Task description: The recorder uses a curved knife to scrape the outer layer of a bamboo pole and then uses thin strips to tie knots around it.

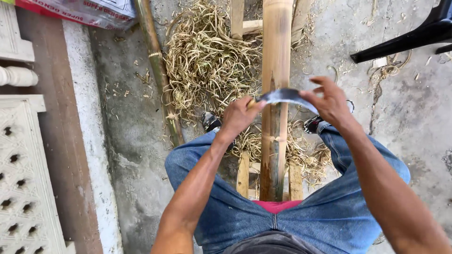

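On the concrete floor (pixel 405 113) between my knees, a split length of bamboo (pixel 276 70) runs straight away from me, resting on a low wooden frame (pixel 243 174) whose slats show on either side of it. I hold a curved blade (pixel 287 96) crosswise over the bamboo, about halfway along its visible length. My left hand (pixel 238 116) has its grip closed around the handle end, fingers wrapped tight. My right hand (pixel 329 101) pinches the far tip of the blade between thumb and fingertips, the other fingers spread and lifted, so that grip is narrow and light. The edge seems to touch the top face of the bamboo, though I cannot tell how deep it bites.

A heap of pale bamboo shavings (pixel 207 61) lies on the floor to the left of the piece and spills under the frame near my shoes. A second, round green bamboo pole (pixel 157 70) lies slanted just beyond the heap. A dark chair leg (pixel 400 42) crosses the upper right corner, and a white moulded panel (pixel 23 178) stands along the left edge.

What worries me is the right hand: it holds bare metal, and if the blade catches on the node and jerks free, those fingertips could slide along the edge. The bamboo looks unclamped, so a hard pull may also roll it on the frame and send the blade toward my thighs
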